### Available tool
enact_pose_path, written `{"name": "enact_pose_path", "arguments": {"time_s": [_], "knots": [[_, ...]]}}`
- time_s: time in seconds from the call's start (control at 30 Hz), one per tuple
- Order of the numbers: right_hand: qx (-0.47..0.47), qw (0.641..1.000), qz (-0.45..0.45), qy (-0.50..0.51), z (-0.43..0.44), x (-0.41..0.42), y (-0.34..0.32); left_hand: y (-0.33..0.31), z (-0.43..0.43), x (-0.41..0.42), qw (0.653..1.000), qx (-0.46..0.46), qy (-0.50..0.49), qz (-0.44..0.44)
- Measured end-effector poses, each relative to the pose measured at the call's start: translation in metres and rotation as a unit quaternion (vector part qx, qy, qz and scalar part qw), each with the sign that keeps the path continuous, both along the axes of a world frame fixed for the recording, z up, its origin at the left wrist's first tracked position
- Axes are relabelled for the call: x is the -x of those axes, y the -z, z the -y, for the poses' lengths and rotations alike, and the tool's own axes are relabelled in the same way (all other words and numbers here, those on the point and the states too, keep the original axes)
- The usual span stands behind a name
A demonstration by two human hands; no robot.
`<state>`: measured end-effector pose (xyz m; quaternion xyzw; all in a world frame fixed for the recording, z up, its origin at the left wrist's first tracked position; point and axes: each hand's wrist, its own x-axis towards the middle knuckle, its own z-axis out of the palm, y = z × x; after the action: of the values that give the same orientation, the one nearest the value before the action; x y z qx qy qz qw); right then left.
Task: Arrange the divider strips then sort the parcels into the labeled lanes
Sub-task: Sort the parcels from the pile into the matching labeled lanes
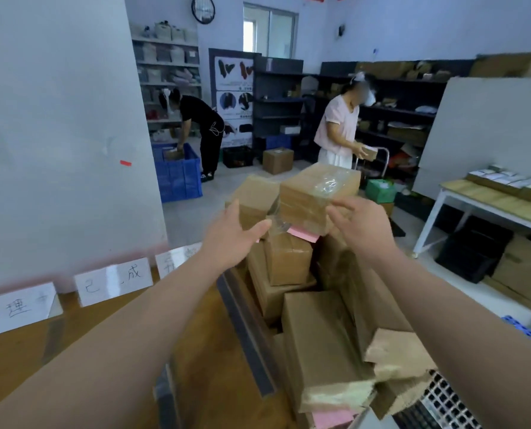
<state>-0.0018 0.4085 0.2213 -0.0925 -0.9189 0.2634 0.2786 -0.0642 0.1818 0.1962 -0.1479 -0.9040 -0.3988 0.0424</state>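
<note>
Looking down across the wooden table [109, 351], I judge the strip-laying done or nearly so and the sorting barely begun. The lanes I can see hold no parcel, and everything sits in one heap of parcels [320, 320] to the right of the strips. In it I count at least eight brown boxes and bags, with more hidden beneath.

Two dark strips are plain: the long divider strip [245, 335] against the heap's left side and the nearer divider strip [165, 397]. A third dark band at far left is too blurred to call.

The top parcel [316, 193] crowns the heap. My left hand [233, 239] and right hand [363, 224] flank it, fingers spread and gripping nothing. Whether they touch it I cannot tell.

Three label cards [112, 281] stand along the wall. Two pink slips [303, 233] show among the boxes.
</note>
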Motion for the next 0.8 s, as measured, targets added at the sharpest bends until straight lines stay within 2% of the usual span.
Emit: {"name": "enact_pose_path", "arguments": {"time_s": [0.13,0.23,0.4,0.53,0.67,0.8], "knots": [[0.051,0.999,-0.01,0.008,-0.053,0.019,-0.02,-0.02,-0.051,0.021,0.999,-0.019,0.013,0.029],[0.096,0.995,0.016,0.0,-0.09,0.042,-0.024,-0.028,-0.089,0.036,0.997,-0.048,0.018,0.057],[0.141,0.987,0.064,-0.033,-0.133,0.09,-0.023,-0.026,-0.132,0.058,0.989,-0.073,-0.033,0.123],[0.196,0.974,0.097,-0.061,-0.147,0.121,-0.015,-0.021,-0.148,0.068,0.968,-0.161,-0.093,0.169],[0.274,0.953,0.088,-0.095,-0.148,0.133,-0.007,-0.014,-0.15,0.067,0.951,-0.186,-0.101,0.223],[0.319,0.937,0.085,-0.113,-0.144,0.135,-0.004,-0.007,-0.15,0.062,0.93,-0.258,-0.124,0.232]]}}
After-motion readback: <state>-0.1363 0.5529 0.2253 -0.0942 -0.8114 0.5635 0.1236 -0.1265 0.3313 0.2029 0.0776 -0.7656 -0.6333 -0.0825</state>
